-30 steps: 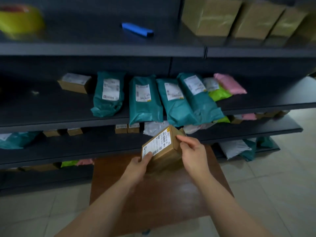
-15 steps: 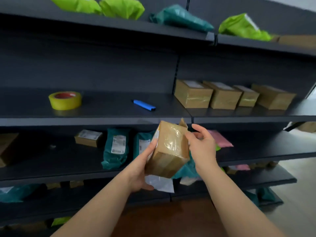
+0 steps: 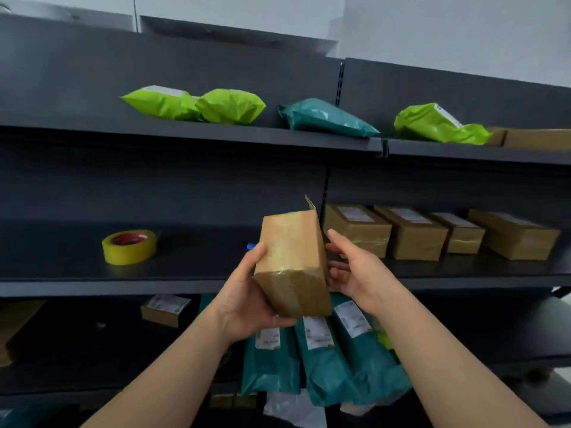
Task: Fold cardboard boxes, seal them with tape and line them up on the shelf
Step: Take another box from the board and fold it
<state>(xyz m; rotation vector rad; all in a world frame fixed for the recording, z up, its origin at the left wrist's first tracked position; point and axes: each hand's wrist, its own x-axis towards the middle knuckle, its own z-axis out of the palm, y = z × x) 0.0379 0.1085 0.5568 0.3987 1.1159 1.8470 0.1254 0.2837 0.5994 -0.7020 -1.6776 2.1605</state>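
Observation:
I hold a small brown cardboard box [image 3: 292, 261] up in front of the dark shelf [image 3: 173, 278], its taped face towards me and one flap sticking up at its top right corner. My left hand [image 3: 247, 299] grips its lower left side and underside. My right hand [image 3: 355, 273] touches its right side with fingers spread. A row of several sealed boxes [image 3: 414, 233] stands on the same shelf level to the right. A yellow tape roll [image 3: 129, 247] lies on that shelf to the left. A blue object [image 3: 251, 245] peeks out behind the box.
Green mailers [image 3: 197, 105] and a teal mailer [image 3: 327, 118] lie on the shelf above. Several teal mailers with labels [image 3: 324, 350] and a small labelled box [image 3: 165, 310] sit on the shelf below my hands. Another cardboard box [image 3: 537, 139] stands at upper right.
My view has tilted upward from the low table to the shelves. Both hands have lifted the box up to the level of the shelf with the sealed boxes and turned it.

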